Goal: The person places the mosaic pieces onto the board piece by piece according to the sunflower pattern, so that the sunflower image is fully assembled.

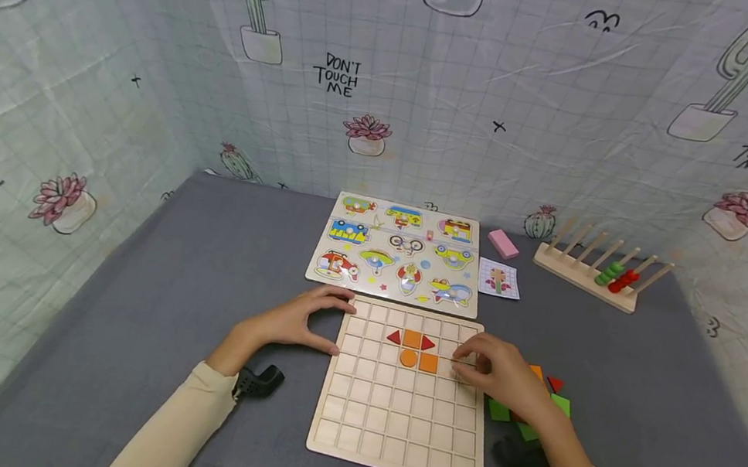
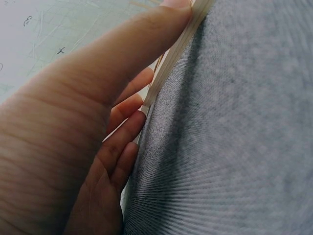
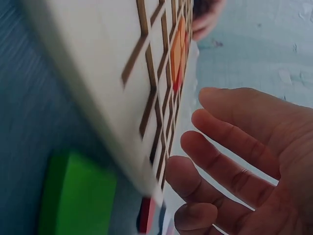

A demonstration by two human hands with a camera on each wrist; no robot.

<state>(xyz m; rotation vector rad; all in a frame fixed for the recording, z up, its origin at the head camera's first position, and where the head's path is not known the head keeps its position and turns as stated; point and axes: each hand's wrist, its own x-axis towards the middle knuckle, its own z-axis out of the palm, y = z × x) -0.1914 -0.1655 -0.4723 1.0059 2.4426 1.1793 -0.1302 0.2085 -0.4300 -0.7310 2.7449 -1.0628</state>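
A square, pale wooden grid board (image 1: 386, 423) lies on the grey cloth-covered bench (image 1: 204, 244), which spreads wide past its left edge; the far edge sits just beside a cream puzzle board with painted vehicles (image 1: 398, 264). The left hand (image 1: 296, 319), fingers relaxed and apart, touches the left rim. Over the right side, the right hand (image 1: 503, 368) has loosely bent, released fingers. Flat orange squares (image 1: 428, 362), an orange circle (image 1: 408, 358) and red triangles (image 1: 394, 337) fill cells; green blocks (image 1: 499, 411) crowd beside the right edge
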